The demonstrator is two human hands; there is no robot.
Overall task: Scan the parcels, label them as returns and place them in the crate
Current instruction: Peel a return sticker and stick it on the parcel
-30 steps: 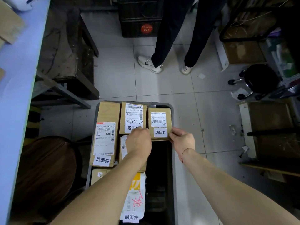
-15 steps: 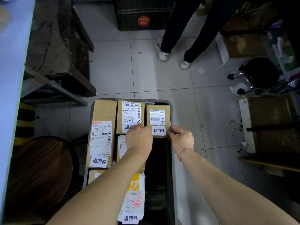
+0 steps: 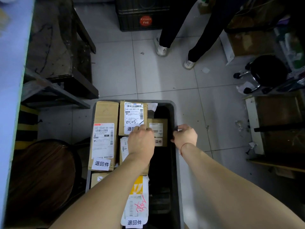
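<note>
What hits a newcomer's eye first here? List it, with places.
Two bare arms reach down into a dark crate on the tiled floor. The left hand and right hand flank a small parcel lying low in the crate's right side, beside taller boxes bearing white return labels. Beyond the crate stands another person's legs before a black bin with a red sticker.

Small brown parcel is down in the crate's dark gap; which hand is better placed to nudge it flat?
Probably the left hand: its fingers lie over the small brown cardboard parcel, while the right hand sits at the grey plastic crate's rim.
</note>
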